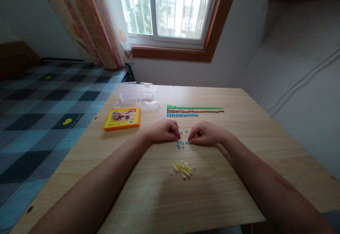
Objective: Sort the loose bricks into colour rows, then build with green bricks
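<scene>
Several tiny blue building bricks lie scattered on the table between my hands. My left hand is closed, thumb and fingertips together just above the left side of these bricks; anything in its pinch is hidden. From the other side my right hand comes in with its fingers bent into a pinch, and a small blue brick shows at its fingertips. Beyond the hands, small bricks lie sorted in a green row, a dark brown row and a shorter blue row.
Nearer me lies a loose pile of cream and yellow bricks. At the left are an orange-yellow box and clear plastic trays. The wooden table stands between a checkered bed and the right wall, below a window.
</scene>
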The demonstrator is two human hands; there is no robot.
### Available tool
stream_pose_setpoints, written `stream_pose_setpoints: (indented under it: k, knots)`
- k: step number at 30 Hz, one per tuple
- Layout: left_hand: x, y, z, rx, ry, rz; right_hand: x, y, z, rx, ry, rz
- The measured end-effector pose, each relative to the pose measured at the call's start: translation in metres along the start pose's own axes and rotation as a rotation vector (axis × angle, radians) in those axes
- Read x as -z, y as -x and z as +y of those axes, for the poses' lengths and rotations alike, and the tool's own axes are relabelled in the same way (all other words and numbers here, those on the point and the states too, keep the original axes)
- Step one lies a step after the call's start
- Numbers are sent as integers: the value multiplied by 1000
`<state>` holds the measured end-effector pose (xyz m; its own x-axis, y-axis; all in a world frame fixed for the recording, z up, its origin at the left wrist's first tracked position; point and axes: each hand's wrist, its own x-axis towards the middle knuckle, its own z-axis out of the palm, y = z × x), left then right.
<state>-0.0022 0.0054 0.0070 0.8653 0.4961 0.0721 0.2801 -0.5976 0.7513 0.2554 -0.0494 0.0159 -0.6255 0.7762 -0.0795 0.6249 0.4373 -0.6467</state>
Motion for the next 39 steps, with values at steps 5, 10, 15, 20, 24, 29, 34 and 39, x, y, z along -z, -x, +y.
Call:
stream_pose_setpoints:
  k: [5,10,15,20,24,29,34,39]
  knots:
    - [2,-1,-2,4,7,-72,-1,-1,-1,4,24,0]
    - [-1,0,-2,-55,-45,-66,-4,-2,0,23,36,16]
    - [-4,-1,2,-75,-152,-64,-3,-1,2,24,34,-17]
    - [-3,-1,6,-65,-210,-78,-1,-1,7,5,39,23]
    - [-2,-1,6,-47,-230,-92,-4,-3,13,18,51,143]
    - [-1,-1,7,-26,-249,-95,-12,-8,13,53,102,297]
    - [-3,-2,8,-10,-273,-52,-16,-8,11,115,-30,351]
    - [-9,-3,8,14,-311,49,-17,-6,15,87,-175,174]
